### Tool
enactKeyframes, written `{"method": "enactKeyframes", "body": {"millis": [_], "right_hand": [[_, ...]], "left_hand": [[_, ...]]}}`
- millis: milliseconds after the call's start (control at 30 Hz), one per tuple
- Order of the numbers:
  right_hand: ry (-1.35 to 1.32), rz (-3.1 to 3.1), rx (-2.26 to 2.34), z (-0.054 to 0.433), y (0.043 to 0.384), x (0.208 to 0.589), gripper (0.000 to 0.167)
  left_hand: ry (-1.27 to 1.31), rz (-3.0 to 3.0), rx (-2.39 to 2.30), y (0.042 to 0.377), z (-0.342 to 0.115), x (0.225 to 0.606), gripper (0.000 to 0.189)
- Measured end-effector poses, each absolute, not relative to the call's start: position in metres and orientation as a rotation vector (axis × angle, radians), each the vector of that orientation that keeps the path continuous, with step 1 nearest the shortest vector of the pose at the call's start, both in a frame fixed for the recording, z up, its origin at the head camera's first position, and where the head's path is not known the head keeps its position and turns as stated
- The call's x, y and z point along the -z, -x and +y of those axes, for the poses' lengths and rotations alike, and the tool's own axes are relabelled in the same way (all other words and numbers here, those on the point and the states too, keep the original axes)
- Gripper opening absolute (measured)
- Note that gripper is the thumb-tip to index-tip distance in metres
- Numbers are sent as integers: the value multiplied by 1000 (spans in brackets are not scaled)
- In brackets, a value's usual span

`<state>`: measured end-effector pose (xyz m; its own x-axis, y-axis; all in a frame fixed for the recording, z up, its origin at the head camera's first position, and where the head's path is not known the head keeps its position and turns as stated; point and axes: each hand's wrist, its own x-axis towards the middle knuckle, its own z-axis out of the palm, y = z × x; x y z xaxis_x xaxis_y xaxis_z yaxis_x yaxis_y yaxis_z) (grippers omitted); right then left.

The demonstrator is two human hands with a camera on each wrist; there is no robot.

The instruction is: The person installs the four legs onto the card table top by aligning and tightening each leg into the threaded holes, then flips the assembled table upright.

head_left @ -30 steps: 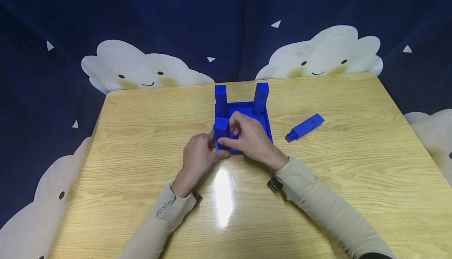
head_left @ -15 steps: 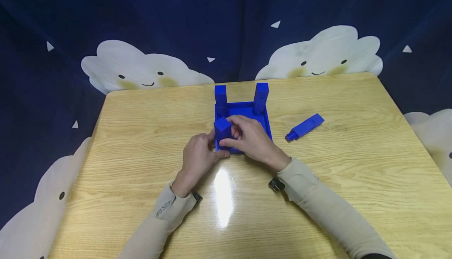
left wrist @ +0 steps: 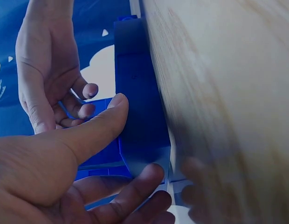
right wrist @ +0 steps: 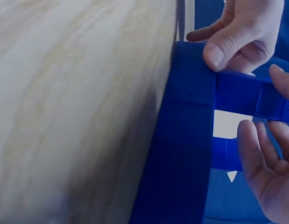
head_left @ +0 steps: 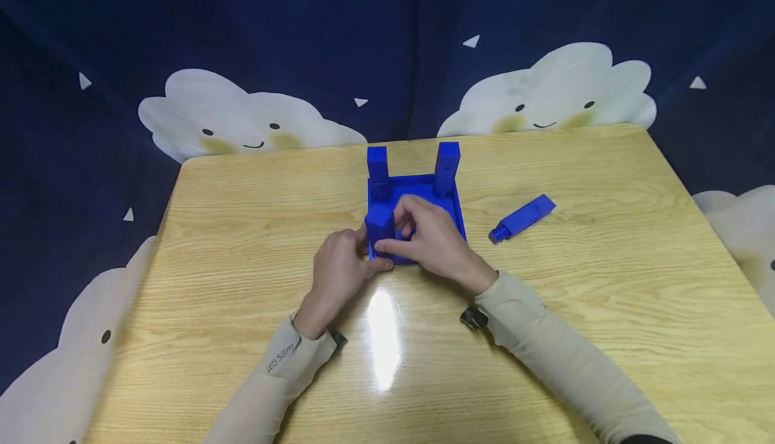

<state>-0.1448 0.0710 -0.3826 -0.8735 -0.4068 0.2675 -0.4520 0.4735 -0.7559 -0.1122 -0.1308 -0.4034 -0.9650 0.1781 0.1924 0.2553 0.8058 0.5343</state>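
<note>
A shallow blue square tray (head_left: pixel 461 222) lies on the table, with an upright square post at each far corner: the far-left post (head_left: pixel 378 167) and the far-right post (head_left: pixel 447 168). A third blue post (head_left: pixel 379 220) stands at its near-left corner. My right hand (head_left: pixel 434 241) pinches this post, thumb on the near side and curled fingers beyond; in the right wrist view the post (right wrist: pixel 237 97) passes between thumb and fingers. At that same corner my left hand (head_left: pixel 340 264) grips the tray, thumb along the front wall (left wrist: pixel 137 93) and fingers around the side.
A loose blue post (head_left: pixel 525 218) with a narrower plug at one end lies on the wooden table (head_left: pixel 254 229) right of the tray. A dark blue curtain (head_left: pixel 387 40) with white clouds hangs behind the table's far edge.
The near-left post has turned a little about its upright axis and back, and the right hand's fingers have shifted on it. The left hand and the tray stay in place.
</note>
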Motion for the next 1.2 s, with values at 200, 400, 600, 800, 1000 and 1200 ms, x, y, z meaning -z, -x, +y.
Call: {"method": "enactKeyframes", "body": {"millis": [200, 400, 600, 800, 1000, 1200], "right_hand": [[-757, -2629, -1409, 69, 143, 387, 46], [-818, -2598, -1394, 69, 144, 389, 56], [-891, -2604, -1368, 68, 146, 389, 48], [-896, -2617, -1390, 69, 146, 387, 38], [-837, -2632, -1418, 69, 145, 386, 32], [-794, -2610, -1384, 68, 144, 388, 42]], "left_hand": [[352, -2850, 868, 112, -131, 403, 71], [345, -2862, 851, 111, -130, 404, 72], [325, -2875, 859, 112, -130, 404, 73], [324, -2881, 848, 112, -130, 404, 81], [330, -2862, 845, 113, -130, 404, 54], [352, -2850, 860, 113, -131, 405, 40]]}}
